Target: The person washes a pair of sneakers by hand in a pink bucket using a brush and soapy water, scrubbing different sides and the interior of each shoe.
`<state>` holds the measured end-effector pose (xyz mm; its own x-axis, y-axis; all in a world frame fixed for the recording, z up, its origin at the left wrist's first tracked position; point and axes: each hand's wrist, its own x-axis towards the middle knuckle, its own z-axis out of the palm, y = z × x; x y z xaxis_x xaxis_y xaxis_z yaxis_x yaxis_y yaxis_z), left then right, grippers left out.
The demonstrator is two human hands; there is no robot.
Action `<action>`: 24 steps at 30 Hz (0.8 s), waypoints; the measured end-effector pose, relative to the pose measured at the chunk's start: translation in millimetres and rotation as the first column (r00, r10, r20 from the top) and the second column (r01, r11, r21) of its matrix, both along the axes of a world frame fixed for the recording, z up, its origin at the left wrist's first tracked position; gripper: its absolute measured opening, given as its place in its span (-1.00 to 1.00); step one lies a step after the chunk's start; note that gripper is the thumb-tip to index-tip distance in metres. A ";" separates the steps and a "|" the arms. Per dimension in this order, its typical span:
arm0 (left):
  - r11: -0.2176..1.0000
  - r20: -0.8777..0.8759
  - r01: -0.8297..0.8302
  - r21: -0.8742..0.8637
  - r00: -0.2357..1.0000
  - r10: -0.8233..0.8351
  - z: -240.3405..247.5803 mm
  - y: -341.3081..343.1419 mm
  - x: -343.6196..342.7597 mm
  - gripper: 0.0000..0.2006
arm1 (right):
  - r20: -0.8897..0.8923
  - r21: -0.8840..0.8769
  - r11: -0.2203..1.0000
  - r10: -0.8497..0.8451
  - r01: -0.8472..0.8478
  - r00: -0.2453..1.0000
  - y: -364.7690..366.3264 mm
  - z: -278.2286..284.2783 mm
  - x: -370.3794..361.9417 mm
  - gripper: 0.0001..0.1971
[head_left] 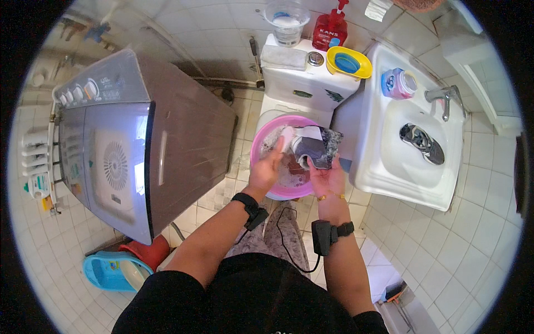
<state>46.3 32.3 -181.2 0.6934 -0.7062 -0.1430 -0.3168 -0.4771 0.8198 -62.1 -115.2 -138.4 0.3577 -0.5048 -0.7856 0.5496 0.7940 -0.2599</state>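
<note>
A pink basin [259,150] of sudsy, brownish water stands on the toilet in front of me. Over it, my right hand [328,177] grips a dark grey and white shoe [309,149] from below, at its near right side. A black-and-white speckled part shows at the shoe's far right. My left hand [270,166] is closed round a small pale brush-like tool [287,137], held beside the shoe's left side; the fingers partly hide it, so its exact kind is unclear. Another dark shoe [423,143], with a pale sole edge, lies in the white sink [389,172] at the right.
The toilet tank [303,86] carries a clear tub [287,25], a red pump bottle [330,30] and a yellow-and-blue dish [350,62]. A pink-and-blue jar [398,83] sits by the faucet [442,100]. Left stands a washing machine [183,122]; blue and red basins [105,271] lie below it.
</note>
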 end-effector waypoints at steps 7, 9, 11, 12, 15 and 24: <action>0.983 0.063 0.050 -0.179 0.997 -0.040 43.2 -41.3 -17.1 -0.45 | 0.088 -0.006 1.000 -0.010 0.010 0.996 -2.9 -0.9 -7.2 -0.67; 0.971 0.085 -0.012 -0.239 0.996 0.033 34.3 -41.3 -6.9 -0.45 | 0.117 0.038 0.999 -0.024 0.019 0.993 -0.7 -1.7 -7.4 -0.67; 0.999 0.060 -0.013 -0.053 0.998 0.016 25.3 -31.8 13.9 -0.44 | 0.123 0.047 0.999 -0.017 0.011 0.992 2.6 -0.5 -9.5 -0.67; 0.991 0.030 -0.003 0.135 1.000 -0.001 24.8 -29.6 18.5 -0.44 | 0.121 0.048 0.999 -0.018 0.012 0.992 2.4 0.2 -10.5 -0.67; 0.996 0.148 0.015 -0.093 0.989 -0.001 32.6 -35.9 -3.1 -0.46 | 0.004 0.043 0.999 -0.033 0.033 0.999 -1.0 -5.9 -14.9 -0.66; 0.999 0.096 -0.002 0.040 0.995 -0.001 37.3 -37.0 8.6 -0.45 | 0.056 0.083 0.996 -0.045 0.041 0.997 9.9 1.7 -10.7 -0.65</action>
